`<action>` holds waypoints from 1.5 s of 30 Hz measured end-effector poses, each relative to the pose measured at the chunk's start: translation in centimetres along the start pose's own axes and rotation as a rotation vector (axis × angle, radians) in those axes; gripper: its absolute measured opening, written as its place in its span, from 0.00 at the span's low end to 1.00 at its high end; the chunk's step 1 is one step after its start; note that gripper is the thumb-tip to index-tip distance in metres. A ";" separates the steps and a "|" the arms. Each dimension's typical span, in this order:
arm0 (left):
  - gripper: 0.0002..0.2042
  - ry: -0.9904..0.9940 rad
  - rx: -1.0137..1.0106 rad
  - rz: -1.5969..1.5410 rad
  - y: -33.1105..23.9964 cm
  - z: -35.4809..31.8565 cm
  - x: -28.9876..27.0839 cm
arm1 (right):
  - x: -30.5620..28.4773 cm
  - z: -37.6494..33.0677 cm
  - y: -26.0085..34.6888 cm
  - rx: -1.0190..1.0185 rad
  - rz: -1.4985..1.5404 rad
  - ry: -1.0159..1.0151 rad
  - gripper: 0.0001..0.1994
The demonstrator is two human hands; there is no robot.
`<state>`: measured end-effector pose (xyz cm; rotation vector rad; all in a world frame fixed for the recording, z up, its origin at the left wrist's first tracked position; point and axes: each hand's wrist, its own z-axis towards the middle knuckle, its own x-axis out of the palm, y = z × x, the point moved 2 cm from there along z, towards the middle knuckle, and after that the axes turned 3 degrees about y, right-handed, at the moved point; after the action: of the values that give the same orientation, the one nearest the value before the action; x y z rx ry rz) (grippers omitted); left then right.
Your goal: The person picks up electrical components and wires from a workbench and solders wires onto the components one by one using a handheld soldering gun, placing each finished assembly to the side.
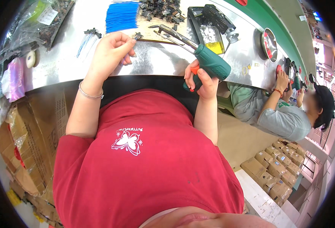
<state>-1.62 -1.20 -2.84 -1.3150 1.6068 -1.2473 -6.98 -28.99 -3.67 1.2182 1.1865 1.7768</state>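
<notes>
My left hand (116,49) is closed in a pinch over the near edge of the bench. A small black electronic part (138,35) sits at its thumb and fingertips; a bit of blue wire seems to hang below the palm. My right hand (202,81) grips a green soldering gun (213,62) with a red-orange trigger. The gun's metal nose points left, its tip beyond the black part and apart from it. Behind lie a bundle of cut blue wires (121,17) and a pile of small black parts (163,9). Left of my hand are wired parts (92,32).
A clear bag (34,26) of parts and a purple packet (15,79) lie at the left. Right of the gun stand a black holder with a yellow sponge (215,47) and a round metal dish (269,45). A co-worker (285,114) sits farther right.
</notes>
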 end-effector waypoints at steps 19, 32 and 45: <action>0.07 -0.468 0.200 0.901 -3.0 -2.7 -6.9 | -0.1 0.0 0.0 0.010 0.088 -0.021 0.13; 0.08 -0.221 0.848 0.901 -3.6 0.8 4.7 | -0.2 -0.3 -0.2 -0.059 0.240 -0.106 0.15; 0.10 -0.379 0.769 1.006 -3.2 1.4 4.3 | -0.3 -0.3 -0.2 -0.057 0.252 -0.086 0.16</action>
<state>-0.47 -5.79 0.04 -0.1511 1.0608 -0.7488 -7.15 -29.32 -4.03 1.4466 0.9614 1.9038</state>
